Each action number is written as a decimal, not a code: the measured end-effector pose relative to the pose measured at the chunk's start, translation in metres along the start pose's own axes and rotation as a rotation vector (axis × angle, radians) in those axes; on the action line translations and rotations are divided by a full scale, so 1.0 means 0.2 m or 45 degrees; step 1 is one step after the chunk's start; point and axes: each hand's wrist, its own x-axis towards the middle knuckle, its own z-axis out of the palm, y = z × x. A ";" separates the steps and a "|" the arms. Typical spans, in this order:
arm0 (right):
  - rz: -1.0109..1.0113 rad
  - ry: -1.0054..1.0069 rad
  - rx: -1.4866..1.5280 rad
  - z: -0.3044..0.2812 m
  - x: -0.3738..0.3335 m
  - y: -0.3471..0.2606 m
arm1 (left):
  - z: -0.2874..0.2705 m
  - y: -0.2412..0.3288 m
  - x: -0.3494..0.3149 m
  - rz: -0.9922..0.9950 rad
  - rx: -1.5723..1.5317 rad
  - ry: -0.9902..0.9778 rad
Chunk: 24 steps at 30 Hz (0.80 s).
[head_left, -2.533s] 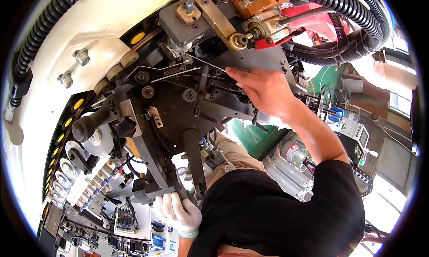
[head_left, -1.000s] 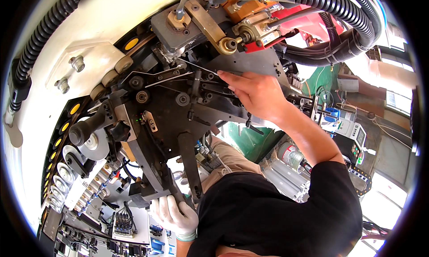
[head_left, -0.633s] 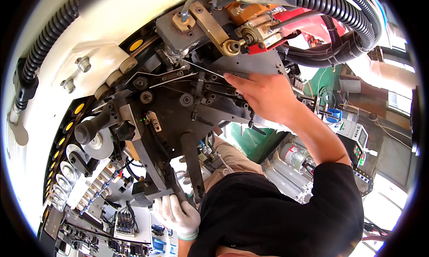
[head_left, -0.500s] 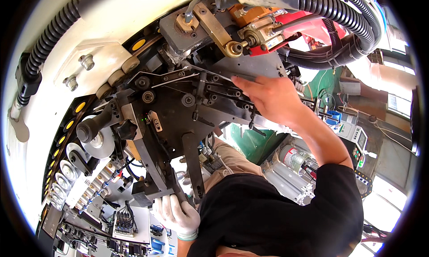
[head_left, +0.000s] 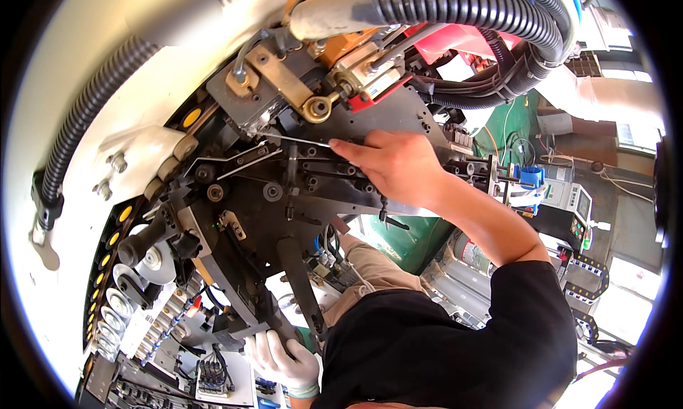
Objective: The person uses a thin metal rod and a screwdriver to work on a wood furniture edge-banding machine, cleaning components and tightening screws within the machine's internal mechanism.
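My bare right hand (head_left: pixel 398 168) reaches over the dark machine plate (head_left: pixel 267 227). Its fingers are closed, with the index finger along the near end of a thin silvery strip (head_left: pixel 295 138). The strip's other end runs up to a grey metal block (head_left: pixel 274 85) with a brass-coloured lever arm (head_left: pixel 286 83) on top. Whether the thumb pinches the strip from below is hidden. In a white glove, my left hand (head_left: pixel 284 361) curls its fingers round the lower end of a dark metal bracket (head_left: pixel 249 306). Small rollers (head_left: pixel 272 191) sit on the plate between both hands.
Thick black corrugated hoses (head_left: pixel 462 14) arch over the top. A pale machine housing (head_left: pixel 92 117) fills the left, with a row of metal discs (head_left: pixel 114 316) below it. A small control box (head_left: pixel 569 213) stands at the right. A black adjusting handle (head_left: pixel 393 222) juts below my right hand.
The whole view has shifted, so the machine's upper parts and my right hand appear farther left. Both hands keep about the same places on the machine.
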 end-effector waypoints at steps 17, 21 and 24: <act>-0.014 -0.365 -0.143 -0.07 0.01 -0.04 | 0.00 -0.01 -0.01 0.003 0.002 -0.035; -0.033 -0.341 -0.154 -0.08 0.00 -0.03 | 0.01 -0.01 0.00 0.016 -0.027 -0.013; -0.051 -0.341 -0.186 -0.08 0.00 -0.03 | 0.03 -0.01 0.00 0.027 -0.035 0.055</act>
